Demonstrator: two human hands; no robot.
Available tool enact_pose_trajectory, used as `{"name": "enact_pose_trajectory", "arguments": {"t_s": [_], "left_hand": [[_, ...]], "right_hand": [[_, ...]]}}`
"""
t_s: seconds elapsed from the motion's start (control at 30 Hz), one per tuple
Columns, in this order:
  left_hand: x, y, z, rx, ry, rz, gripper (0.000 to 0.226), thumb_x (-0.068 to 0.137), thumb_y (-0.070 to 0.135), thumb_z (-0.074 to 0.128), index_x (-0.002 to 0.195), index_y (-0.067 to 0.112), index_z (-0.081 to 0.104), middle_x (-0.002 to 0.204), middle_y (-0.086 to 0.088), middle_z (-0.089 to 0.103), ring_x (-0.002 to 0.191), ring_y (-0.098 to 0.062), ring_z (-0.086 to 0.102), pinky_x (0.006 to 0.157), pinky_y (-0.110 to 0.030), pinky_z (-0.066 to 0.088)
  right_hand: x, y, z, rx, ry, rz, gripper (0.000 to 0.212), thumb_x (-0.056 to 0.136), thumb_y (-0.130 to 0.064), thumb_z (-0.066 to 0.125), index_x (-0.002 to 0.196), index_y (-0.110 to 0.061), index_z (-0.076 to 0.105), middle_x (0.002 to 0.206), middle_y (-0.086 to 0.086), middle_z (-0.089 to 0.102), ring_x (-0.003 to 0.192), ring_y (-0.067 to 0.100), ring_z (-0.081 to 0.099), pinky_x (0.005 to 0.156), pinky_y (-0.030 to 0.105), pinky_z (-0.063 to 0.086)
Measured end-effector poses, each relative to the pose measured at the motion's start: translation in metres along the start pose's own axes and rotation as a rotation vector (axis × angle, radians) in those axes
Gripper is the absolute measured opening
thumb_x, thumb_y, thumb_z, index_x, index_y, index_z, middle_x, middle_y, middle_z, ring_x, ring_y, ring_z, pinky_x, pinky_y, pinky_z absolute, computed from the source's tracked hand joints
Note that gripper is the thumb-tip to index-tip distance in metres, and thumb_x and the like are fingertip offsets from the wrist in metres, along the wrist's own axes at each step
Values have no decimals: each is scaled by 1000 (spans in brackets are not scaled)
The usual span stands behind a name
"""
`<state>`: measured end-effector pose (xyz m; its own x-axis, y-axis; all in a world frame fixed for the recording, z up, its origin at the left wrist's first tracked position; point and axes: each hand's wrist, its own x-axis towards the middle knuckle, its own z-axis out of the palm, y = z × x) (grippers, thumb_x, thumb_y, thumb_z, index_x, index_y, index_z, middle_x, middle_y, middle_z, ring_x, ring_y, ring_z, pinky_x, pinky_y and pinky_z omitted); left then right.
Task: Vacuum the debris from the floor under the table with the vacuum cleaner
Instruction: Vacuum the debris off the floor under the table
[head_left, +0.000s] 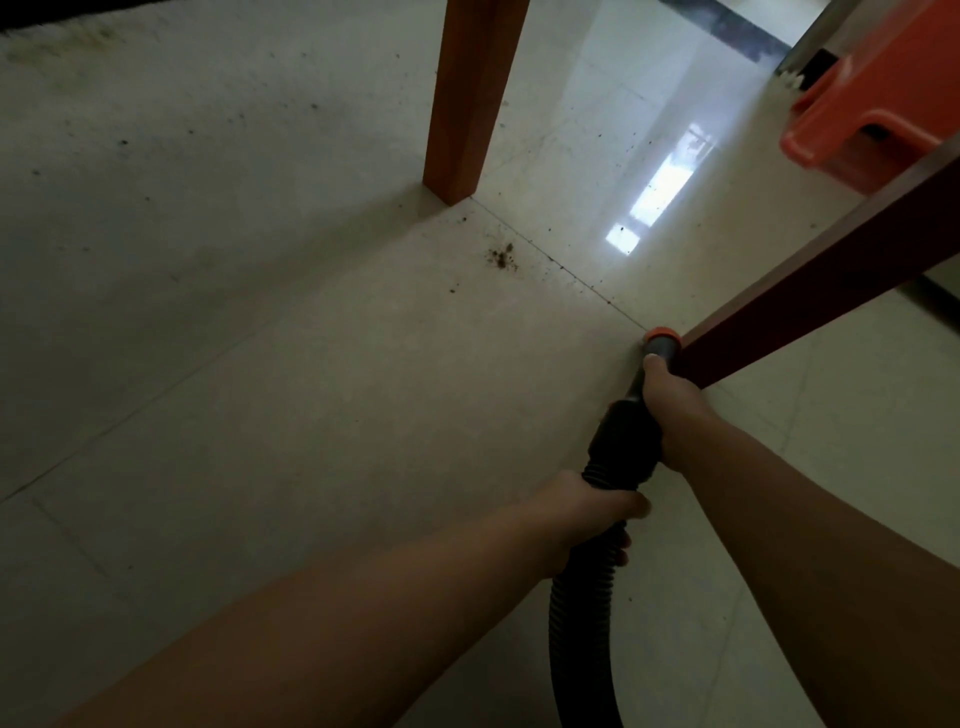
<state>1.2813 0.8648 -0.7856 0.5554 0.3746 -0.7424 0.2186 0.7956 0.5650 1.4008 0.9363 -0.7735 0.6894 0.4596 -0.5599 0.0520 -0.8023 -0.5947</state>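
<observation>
Black hose (584, 597) (one) gripped by left hand (587, 512) and right hand (672, 400); two table legs (467, 98).

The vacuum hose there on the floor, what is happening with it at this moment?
A person is vacuuming under a table. The right hand grips the black tube near the orange-tipped nozzle, and the left hand holds the ribbed hose further back. The nozzle is at the floor beside a table leg. A small pile of dark crumbs still lies ahead, near the other leg.
</observation>
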Motion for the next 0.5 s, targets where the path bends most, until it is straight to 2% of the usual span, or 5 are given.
{"name": "enact_pose_trajectory", "arguments": {"t_s": [0.1,0.4,0.5], "left_hand": [[7,9,3,14,-2,15,17,85,17,67,82,10,52,70,-8,56,53,-18,55,54,-27,51],[22,23,23,-15,18,1,18,85,17,67,83,7,52,68,-8,55,52,-18,54,54,-29,50],[19,24,19,-57,59,25,16,86,15,65,85,5,53,67,-8,54,51,-18,53,51,-27,50]], "right_hand": [[8,-6,-3,30,15,10,67,100,-43,40,145,5,26,139,21,47,125,38,50,104,44,42],[29,-12,-18,56,-16,7,74,98,-48,42,147,4,22,142,22,45,125,39,49,103,44,43],[26,-18,-9,9,-98,-32,70,98,-47,42,145,3,28,133,24,51,118,39,55,95,41,47]]}}
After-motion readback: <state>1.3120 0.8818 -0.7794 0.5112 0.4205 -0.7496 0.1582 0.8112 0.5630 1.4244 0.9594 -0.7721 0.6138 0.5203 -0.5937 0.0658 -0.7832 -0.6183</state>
